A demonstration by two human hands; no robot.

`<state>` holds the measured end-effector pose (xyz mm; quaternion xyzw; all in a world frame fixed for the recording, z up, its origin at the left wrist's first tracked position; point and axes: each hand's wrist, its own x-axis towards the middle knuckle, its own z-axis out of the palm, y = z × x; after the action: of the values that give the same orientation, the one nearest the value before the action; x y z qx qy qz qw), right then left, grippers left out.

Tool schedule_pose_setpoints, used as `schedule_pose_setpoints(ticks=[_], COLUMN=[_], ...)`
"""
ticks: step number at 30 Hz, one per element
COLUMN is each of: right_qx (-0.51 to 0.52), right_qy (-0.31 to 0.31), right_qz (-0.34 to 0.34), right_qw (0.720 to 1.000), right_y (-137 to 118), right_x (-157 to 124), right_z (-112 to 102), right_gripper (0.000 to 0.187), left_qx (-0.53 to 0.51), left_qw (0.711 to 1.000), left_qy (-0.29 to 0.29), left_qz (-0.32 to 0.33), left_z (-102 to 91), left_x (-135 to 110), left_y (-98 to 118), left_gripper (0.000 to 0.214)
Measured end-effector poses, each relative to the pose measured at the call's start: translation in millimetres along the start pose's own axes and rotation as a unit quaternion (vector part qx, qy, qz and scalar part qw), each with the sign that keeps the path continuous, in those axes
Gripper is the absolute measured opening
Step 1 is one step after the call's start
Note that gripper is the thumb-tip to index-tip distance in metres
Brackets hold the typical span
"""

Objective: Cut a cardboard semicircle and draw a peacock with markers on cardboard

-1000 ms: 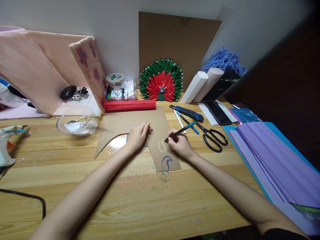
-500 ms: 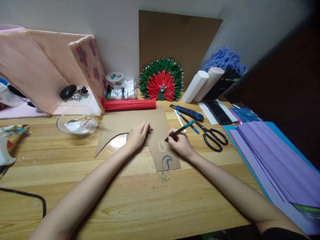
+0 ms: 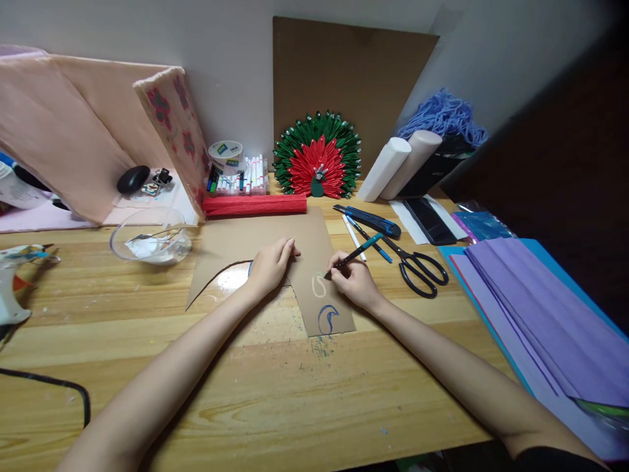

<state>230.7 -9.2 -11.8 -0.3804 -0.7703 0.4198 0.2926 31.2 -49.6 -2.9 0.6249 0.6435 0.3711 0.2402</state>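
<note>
In my right hand [image 3: 356, 282] is a slim black marker [image 3: 351, 257] with a teal end, gripped between thumb and fingers. Its tip points down at a pale looped outline on the brown cardboard [image 3: 275, 229]. Below that outline is a dark blue crescent-like drawing [image 3: 328, 320]. My left hand [image 3: 272, 265] rests on the cardboard beside its cut-out curve, fingers loosely curled together; nothing shows in them. Just right of the cardboard lie a white pen [image 3: 354, 237], a blue-and-black pen [image 3: 381, 250], a blue utility knife [image 3: 376, 220] and black-handled scissors [image 3: 417, 275].
A red paper roll [image 3: 255, 204], boxed markers [image 3: 250, 178] and a green-and-red peacock craft [image 3: 318, 157] line the back. Leftward are a clear bowl [image 3: 118, 242] and a glue gun [image 3: 14, 288]. Purple sheets [image 3: 545, 314] lie right, near a phone [image 3: 430, 221].
The pale outline beside the marker tip looks slightly longer at its upper part. My right hand and the marker have shifted very little; my left hand stays in place.
</note>
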Motion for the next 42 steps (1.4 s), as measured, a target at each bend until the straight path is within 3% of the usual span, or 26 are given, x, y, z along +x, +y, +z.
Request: schedule_pose_setpoints(ticks=[42], right_qx=[-0.002], right_qy=[-0.004], right_qz=[-0.022], right_qw=[1.000], right_y=[3.4], right_x=[1.6], right_z=[0.6], right_gripper=[0.004], left_qx=[0.000], left_qw=[1.000], left_qy=[0.003], left_qz=[0.011], left_z=[1.1], left_x=[0.2], left_y=[-2.0], left_gripper=[0.042])
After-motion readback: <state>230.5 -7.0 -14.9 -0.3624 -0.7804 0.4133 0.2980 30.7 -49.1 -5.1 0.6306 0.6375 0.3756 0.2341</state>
